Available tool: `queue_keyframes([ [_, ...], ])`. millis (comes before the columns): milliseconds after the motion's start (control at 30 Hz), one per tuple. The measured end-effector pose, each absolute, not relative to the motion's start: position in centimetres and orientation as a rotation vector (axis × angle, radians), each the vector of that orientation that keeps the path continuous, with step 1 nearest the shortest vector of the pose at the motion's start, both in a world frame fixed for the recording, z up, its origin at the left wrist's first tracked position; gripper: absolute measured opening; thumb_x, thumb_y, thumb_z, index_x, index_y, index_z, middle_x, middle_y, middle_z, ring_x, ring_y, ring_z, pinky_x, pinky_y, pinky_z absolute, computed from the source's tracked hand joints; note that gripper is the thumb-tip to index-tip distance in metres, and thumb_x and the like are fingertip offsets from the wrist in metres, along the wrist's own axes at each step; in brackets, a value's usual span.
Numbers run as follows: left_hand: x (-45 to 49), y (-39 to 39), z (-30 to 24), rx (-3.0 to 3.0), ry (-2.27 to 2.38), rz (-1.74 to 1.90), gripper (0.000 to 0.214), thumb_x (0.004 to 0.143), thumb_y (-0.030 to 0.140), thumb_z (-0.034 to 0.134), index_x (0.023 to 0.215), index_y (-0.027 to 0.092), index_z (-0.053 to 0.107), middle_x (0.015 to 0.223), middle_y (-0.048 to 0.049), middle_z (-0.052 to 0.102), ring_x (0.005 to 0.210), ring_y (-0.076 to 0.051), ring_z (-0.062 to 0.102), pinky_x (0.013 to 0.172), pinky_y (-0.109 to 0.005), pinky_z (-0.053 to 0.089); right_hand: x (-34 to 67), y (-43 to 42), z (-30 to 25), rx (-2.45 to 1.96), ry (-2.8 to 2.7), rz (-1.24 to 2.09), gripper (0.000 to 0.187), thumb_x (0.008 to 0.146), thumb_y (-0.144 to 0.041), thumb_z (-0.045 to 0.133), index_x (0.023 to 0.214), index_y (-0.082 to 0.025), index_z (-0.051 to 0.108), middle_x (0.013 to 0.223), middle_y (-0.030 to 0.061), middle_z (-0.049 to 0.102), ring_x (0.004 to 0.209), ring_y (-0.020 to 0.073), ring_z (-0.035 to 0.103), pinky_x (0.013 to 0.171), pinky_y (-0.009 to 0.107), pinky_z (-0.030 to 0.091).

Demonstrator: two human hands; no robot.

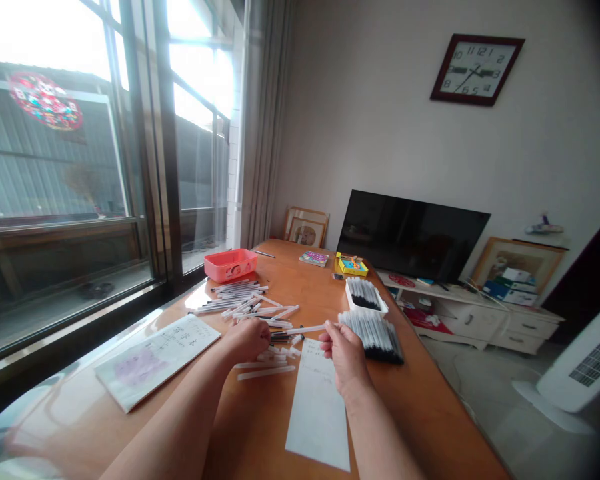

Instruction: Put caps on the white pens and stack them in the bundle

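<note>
My right hand (344, 353) pinches the right end of a slim whitish pen barrel (305, 329), which points left toward my other hand. My left hand (250, 339) is closed, its fingers curled down over the loose pen parts; what its fingertips hold is hidden. Around it lie white pen caps (275, 357), pale tubes (266, 373) and dark pen pieces (280, 337). Behind it spreads a pile of pens (235, 293). Just right of my right hand is a stack of clear pens with black ends (375, 337). Under that hand lies a white paper sheet (320, 413) with handwriting.
A white tray (384, 309) of pens stands beyond the stack. At the back are a red plastic basket (230, 267), a yellow box (353, 267) and a booklet (314, 259). A notebook (155, 360) lies at left. The wooden table (250, 440) borders a window.
</note>
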State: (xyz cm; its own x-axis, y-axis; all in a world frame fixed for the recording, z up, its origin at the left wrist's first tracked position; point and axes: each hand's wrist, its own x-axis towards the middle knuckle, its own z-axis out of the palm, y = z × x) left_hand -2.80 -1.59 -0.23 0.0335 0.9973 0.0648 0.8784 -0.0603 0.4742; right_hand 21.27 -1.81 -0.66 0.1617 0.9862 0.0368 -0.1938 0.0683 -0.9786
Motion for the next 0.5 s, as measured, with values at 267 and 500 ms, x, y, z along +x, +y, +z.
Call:
queue_keyframes([
  [267,-3.4,-0.6,-1.3,2.035,2.015,0.604,0.021,0.064,0.018,0.061,0.074,0.029,0.077,0.078,-0.0037,0.075,0.079,-0.024,0.067,0.071,-0.031,0.043,21.4,-1.5,-0.7,-1.095,-0.957,1.148,0.037,0.076,-0.053,0.076,0.077,-0.018,0.066,0.068,0.0023,0.067,0.057,0.0122,0.057,0.048,0.022,0.041],
  [500,-3.2,-0.3,-0.6,1.915,2.104,0.531,0.015,0.06,0.026,0.069,0.071,0.03,0.079,0.075,-0.0039,0.075,0.08,-0.027,0.067,0.076,-0.036,0.045,21.5,-1.8,-0.3,-1.085,-0.954,1.138,0.034,0.078,-0.051,0.074,0.075,-0.019,0.063,0.067,0.0011,0.066,0.056,0.0113,0.055,0.048,0.021,0.041],
])
